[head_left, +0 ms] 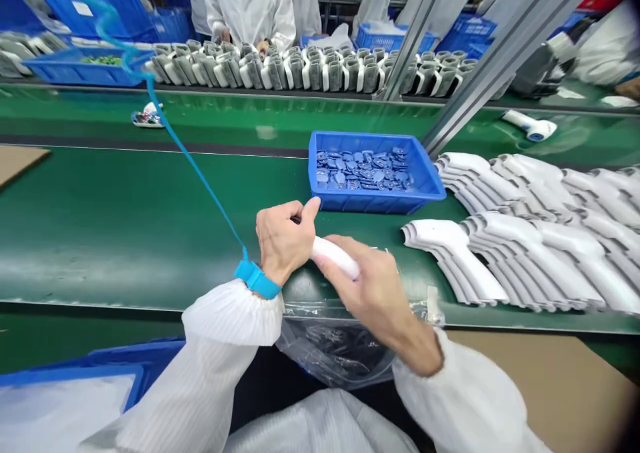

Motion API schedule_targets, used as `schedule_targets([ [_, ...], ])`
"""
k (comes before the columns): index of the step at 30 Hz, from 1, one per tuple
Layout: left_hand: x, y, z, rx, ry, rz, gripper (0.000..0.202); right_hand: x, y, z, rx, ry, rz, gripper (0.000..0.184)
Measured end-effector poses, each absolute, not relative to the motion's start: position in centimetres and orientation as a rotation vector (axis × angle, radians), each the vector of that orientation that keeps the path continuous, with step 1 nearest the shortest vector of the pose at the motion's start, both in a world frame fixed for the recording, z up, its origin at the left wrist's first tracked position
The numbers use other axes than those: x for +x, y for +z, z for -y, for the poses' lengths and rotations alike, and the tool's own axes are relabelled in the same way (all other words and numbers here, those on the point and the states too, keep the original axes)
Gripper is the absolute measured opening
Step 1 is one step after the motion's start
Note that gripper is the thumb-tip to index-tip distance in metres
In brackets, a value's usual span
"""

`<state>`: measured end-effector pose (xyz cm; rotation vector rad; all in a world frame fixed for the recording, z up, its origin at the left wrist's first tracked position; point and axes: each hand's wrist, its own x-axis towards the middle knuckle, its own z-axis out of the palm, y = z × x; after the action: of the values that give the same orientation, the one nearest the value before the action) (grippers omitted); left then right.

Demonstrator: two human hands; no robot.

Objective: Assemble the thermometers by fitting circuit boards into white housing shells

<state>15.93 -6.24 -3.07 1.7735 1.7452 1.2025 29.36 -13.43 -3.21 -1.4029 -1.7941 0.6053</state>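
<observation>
My left hand (286, 238) and my right hand (369, 281) are both closed around one white plastic housing (336, 256) in front of my body. Its smooth rounded part shows between the hands, while my fingers hide the rest. A blue wrist strap (257, 280) with a coiled cord is on my left wrist. Just beyond my hands stands a blue bin (377, 203) holding many small blue oval pieces (363, 170). To the right, white pistol-shaped shells (463, 250) lie nested in rows on the green bench.
A clear plastic bag (335, 353) hangs at the bench edge below my hands. A slanted metal post (480, 86) rises behind the bin. Across the green conveyor (210, 113), grey-and-white housings (310, 70) stand in a row before a person in a white coat (260, 10).
</observation>
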Motion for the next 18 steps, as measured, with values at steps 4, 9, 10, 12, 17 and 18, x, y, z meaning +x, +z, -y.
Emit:
schedule_targets([
  [4,16.1,-3.3,5.7,1.926,0.999,-1.728,0.047,29.1,-4.2,13.9,-1.542,0.743,1.519,0.030],
  [9,14.5,-4.4,7.7,1.841,1.377,-1.430,0.027,30.2,-4.0,13.6,-1.474,1.758,0.726,0.044],
  [10,14.4,-4.7,7.9,1.739,1.515,-1.416,0.032,30.2,-3.8,13.6,-1.420,1.886,0.694,0.046],
  [12,14.6,-5.3,7.7,1.548,1.649,-1.422,0.046,29.7,-3.3,14.0,-1.406,1.952,0.850,0.046],
  [17,16.0,-5.6,5.8,1.553,1.470,-1.530,0.055,27.1,-2.5,15.1,-1.657,1.099,1.783,0.025],
  [18,16.1,-5.6,5.6,1.586,1.454,-1.603,0.054,26.8,-2.5,15.2,-1.705,0.941,1.908,0.023],
])
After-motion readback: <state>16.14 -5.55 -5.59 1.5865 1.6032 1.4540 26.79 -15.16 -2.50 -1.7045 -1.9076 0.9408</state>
